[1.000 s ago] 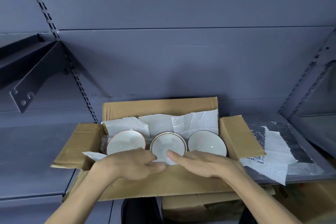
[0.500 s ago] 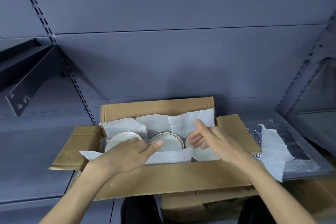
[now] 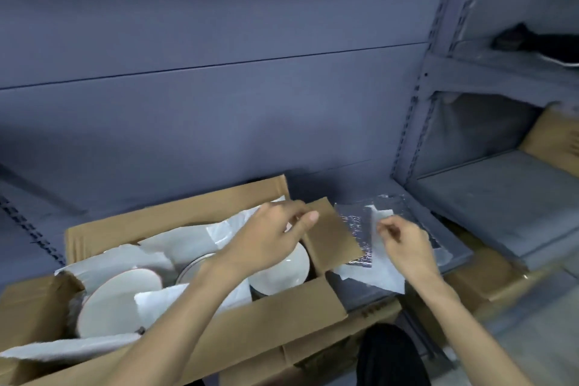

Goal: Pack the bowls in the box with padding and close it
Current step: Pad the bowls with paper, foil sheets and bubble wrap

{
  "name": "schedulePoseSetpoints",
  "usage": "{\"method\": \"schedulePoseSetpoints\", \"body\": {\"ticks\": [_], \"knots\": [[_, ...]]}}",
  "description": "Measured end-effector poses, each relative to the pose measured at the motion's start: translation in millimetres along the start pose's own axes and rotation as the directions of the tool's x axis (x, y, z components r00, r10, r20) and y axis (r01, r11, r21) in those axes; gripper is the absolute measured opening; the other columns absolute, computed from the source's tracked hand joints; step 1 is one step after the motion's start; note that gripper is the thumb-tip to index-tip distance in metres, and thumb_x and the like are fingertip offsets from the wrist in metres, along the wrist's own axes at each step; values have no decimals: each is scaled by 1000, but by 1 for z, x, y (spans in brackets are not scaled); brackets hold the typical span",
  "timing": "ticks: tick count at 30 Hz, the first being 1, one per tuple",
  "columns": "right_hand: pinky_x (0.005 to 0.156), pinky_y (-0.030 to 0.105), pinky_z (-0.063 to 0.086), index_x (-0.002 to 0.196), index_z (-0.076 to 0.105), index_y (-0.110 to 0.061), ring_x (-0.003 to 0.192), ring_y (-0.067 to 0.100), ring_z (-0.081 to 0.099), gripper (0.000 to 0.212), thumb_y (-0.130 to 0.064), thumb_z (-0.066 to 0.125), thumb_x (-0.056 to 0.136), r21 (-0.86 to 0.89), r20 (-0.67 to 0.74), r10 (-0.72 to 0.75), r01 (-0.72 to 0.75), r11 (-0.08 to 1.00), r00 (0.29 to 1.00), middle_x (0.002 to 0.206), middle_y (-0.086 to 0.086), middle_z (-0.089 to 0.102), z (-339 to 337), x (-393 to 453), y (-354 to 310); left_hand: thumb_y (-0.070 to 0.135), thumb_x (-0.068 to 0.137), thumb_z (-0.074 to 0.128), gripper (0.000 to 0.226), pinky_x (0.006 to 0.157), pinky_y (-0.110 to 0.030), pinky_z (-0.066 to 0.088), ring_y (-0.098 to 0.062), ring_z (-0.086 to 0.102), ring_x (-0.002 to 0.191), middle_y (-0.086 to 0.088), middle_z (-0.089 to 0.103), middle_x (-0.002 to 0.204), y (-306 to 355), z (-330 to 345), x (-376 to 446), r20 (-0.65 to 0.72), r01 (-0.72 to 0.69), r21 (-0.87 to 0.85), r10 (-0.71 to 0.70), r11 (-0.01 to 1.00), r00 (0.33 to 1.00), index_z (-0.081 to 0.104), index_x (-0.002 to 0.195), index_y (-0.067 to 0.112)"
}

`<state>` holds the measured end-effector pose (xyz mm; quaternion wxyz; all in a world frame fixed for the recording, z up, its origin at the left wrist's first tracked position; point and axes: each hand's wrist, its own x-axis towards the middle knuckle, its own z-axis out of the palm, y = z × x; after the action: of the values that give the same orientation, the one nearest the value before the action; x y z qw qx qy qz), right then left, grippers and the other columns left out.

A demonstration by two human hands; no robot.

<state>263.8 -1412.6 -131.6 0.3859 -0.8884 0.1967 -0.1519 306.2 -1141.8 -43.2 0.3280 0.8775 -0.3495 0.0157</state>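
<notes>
Reaching over the open box, where three bowls sit among white paper, the left hand hovers loosely curled, holding nothing. Right hand pinches a padding sheet on the shelf beside it, probably to cover the bowls.

Grey metal shelving — slotted upright, dark object on upper shelf, second cardboard carton far right

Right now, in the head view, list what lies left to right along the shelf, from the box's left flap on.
Left flap → left bowl → right bowl → right flap → foil sheet → right hand
</notes>
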Motion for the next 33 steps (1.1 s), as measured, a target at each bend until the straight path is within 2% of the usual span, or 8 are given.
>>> {"method": "schedulePoseSetpoints", "body": {"ticks": [6, 9, 12, 17, 21, 25, 29, 33], "knots": [[77, 27, 46, 105, 75, -13, 98, 23, 73, 11, -16, 72, 94, -59, -29, 162, -163, 985, 986, 98, 2, 79, -25, -2, 54, 40, 101, 54, 27, 90, -39, 52, -17, 63, 107, 6, 69, 113, 21, 69, 76, 109, -78, 90, 68, 993, 992, 68, 114, 22], [88, 35, 55, 110, 72, -15, 101, 22, 73, 18, -23, 73, 94, -64, -3, 192, -192, 979, 981, 102, 2, 79, -25, 0, 65, 38, 97, 54, 24, 85, -35, 50, -25, 62, 111, 1, 68, 117, 28, 95, 109, 196, 2, 259, -55, 966, 979, 65, 113, 23], [85, 33, 55, 109, 69, -16, 99, 20, 73, 18, -29, 71, 96, -56, 13, 196, -195, 979, 980, 100, 1, 78, -23, 3, 71, 40, 94, 54, 30, 76, -34, 44, -33, 64, 108, -9, 66, 117, 34, 124, 132, 275, 87, 407, -213, 909, 938, 64, 112, 18], [78, 33, 55, 109, 65, -21, 91, 19, 72, 21, -38, 67, 98, -66, -6, 171, -171, 983, 985, 95, -1, 73, -16, 7, 78, 47, 90, 57, 52, 96, -38, 48, -33, 55, 125, -11, 57, 134, 34, 174, 146, 377, 193, 512, -421, 837, 825, 59, 129, 13], [83, 38, 54, 118, 64, -21, 109, 28, 64, 27, -37, 68, 96, -112, -39, 172, -176, 978, 984, 113, 3, 63, -15, 11, 85, 34, 92, 61, 60, 99, -42, 48, -37, 51, 129, -16, 47, 139, 29, 185, 145, 373, 170, 564, -433, 808, 820, 44, 144, 10], [83, 37, 54, 117, 65, -20, 107, 28, 65, 29, -38, 70, 95, -110, -38, 195, -199, 974, 980, 108, 1, 63, -15, 14, 89, 5, 88, 51, 42, 97, -40, 47, -39, 55, 124, -15, 57, 129, 26, 173, 146, 294, 223, 491, -401, 842, 868, 58, 128, 13], [82, 40, 56, 126, 61, -21, 101, 29, 64, 41, -46, 68, 95, -104, -132, 180, -194, 975, 975, 113, 4, 58, -15, 10, 83, 4, 84, 47, 36, 71, -32, 43, -36, 63, 100, -5, 63, 95, 33, 152, 153, 88, 291, 258, -322, 921, 943, 68, 105, 24], [73, 32, 51, 130, 58, -21, 88, 20, 64, 38, -29, 71, 95, -12, -127, 181, -184, 983, 975, 109, 1, 59, -20, 12, 80, 6, 87, 53, 27, 60, -17, 42, -17, 61, 79, 11, 67, 78, 40, 121, 158, -21, 326, -61, -327, 944, 945, 66, 87, 29]]}}
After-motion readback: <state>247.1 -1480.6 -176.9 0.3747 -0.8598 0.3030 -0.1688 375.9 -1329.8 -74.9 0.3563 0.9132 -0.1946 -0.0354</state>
